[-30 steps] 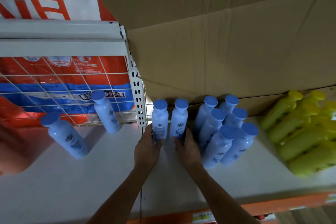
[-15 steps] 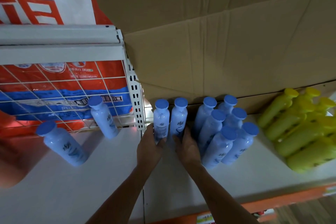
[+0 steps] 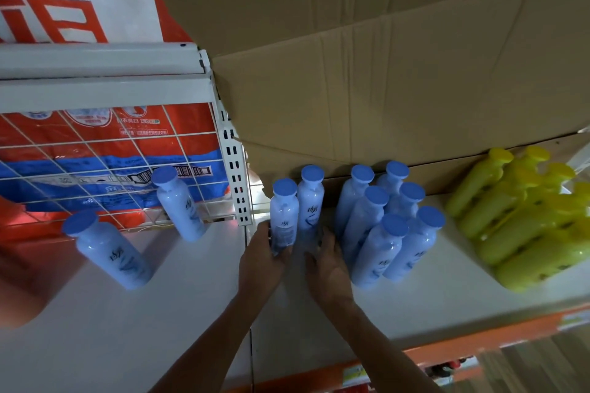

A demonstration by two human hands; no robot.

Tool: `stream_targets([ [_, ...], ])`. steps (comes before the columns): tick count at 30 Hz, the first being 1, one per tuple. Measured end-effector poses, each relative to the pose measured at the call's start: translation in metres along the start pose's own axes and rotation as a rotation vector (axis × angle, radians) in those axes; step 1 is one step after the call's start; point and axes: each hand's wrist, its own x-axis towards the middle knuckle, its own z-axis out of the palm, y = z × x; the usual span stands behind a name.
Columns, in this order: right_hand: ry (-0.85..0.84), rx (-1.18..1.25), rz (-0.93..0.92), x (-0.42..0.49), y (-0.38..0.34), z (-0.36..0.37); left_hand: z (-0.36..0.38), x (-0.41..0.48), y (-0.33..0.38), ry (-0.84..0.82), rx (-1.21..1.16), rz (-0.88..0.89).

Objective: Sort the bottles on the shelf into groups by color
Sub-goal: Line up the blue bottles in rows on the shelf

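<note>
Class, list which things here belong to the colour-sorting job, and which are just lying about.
Belong to the job: left hand gripping first blue bottle; right hand gripping second blue bottle; blue group; two stray blue bottles; yellow bottles; shelf.
Just lying about: cardboard; printed bag; wire rack.

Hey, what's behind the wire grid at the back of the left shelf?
Behind the wire grid is a red, white and blue printed bag with a barcode. A blue bottle standing in front covers part of it. What lies behind the bag cannot be seen.
</note>
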Motion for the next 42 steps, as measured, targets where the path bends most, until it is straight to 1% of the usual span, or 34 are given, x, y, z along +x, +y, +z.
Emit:
stream_targets([
  [1, -0.009, 0.038, -0.002, -0.010, 0.003, -0.003, 0.003, -0.005, 0.000, -0.011, -0.005, 0.013],
  [3, 0.017, 0.035, -0.006, -0.029, 0.013, -0.010, 0.011, -0.015, -0.001, -0.026, -0.019, 0.050],
  [5, 0.044, 0.030, -0.096, -0.042, 0.020, -0.015, 0.020, -0.019, 0.004, -0.023, -0.026, 0.050],
  [8, 0.018, 0.067, -0.195, -0.049, 0.026, -0.020, 0.031, -0.017, 0.016, -0.003, -0.032, 0.055],
  [10, -0.009, 0.087, -0.185, -0.051, 0.029, -0.025, 0.036, -0.015, 0.019, 0.007, 0.003, 0.064],
  [13, -0.001, 0.088, -0.197, -0.051, 0.035, -0.028, 0.040, -0.014, 0.021, 0.021, 0.046, 0.040],
  [19, -0.017, 0.160, -0.210, -0.049, 0.037, -0.024, 0.045, -0.016, 0.026, 0.014, 0.052, 0.008],
  [24, -0.024, 0.122, -0.215, -0.051, 0.040, -0.026, 0.048, -0.020, 0.029, 0.038, 0.042, 0.022],
  [30, -0.029, 0.099, -0.278, -0.056, 0.038, -0.031, 0.044, -0.021, 0.026, -0.028, 0.008, 0.046],
  [32, -0.027, 0.111, -0.318, -0.056, 0.034, -0.029, 0.036, -0.029, 0.023, -0.017, 0.006, 0.054],
  [34, -0.040, 0.099, -0.332, -0.055, 0.025, -0.023, 0.021, -0.041, 0.016, 0.037, 0.028, 0.035],
  [37, -0.085, 0.070, -0.354, -0.051, 0.004, -0.006, -0.013, -0.055, -0.003, 0.214, 0.118, 0.002],
  [40, -0.228, 0.103, -0.354, -0.045, -0.029, 0.011, -0.055, -0.064, -0.026, 0.384, 0.168, -0.055],
  [42, -0.242, 0.137, -0.408, -0.039, -0.052, 0.022, -0.081, -0.068, -0.040, 0.475, 0.190, -0.094],
])
